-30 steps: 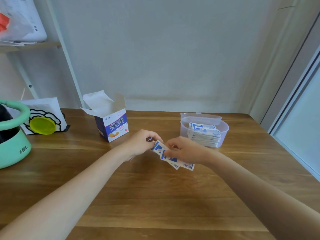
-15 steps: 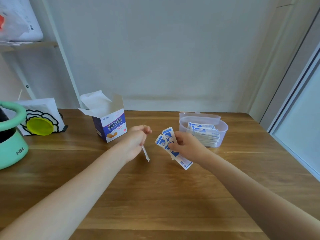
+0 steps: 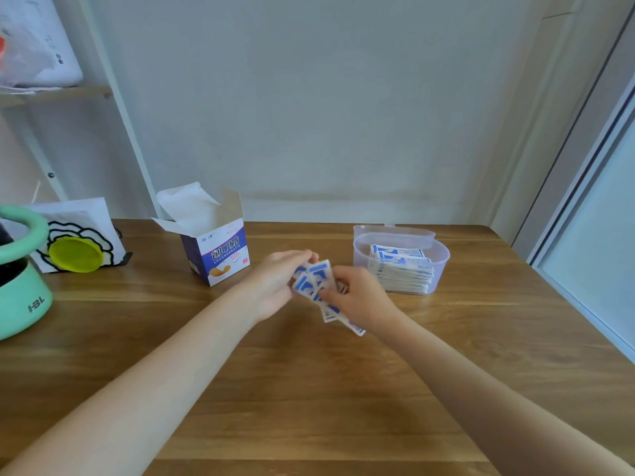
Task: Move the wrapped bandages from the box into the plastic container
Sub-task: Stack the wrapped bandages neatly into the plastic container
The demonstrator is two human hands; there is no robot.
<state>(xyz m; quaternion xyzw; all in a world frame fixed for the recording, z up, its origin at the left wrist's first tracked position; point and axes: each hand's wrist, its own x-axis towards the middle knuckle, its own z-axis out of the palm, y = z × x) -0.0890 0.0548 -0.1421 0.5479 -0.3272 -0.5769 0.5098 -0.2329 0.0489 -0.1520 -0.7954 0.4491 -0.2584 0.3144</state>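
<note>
Blue-and-white wrapped bandages (image 3: pixel 318 286) sit fanned between my two hands at the middle of the frame, above the wooden table (image 3: pixel 309 389). My right hand (image 3: pixel 359 297) pinches the fan near its middle, fingers curled on the wrappers; my left hand (image 3: pixel 275 286) curls round the upper ends. Their long axis slants from upper left down to lower right. The plastic container (image 3: pixel 441 266) lies just right of my right hand and slightly higher in the frame, already holding a stack. That hand is nearer, so I judge it should carry. The open box (image 3: pixel 216 255) stands to the left.
</note>
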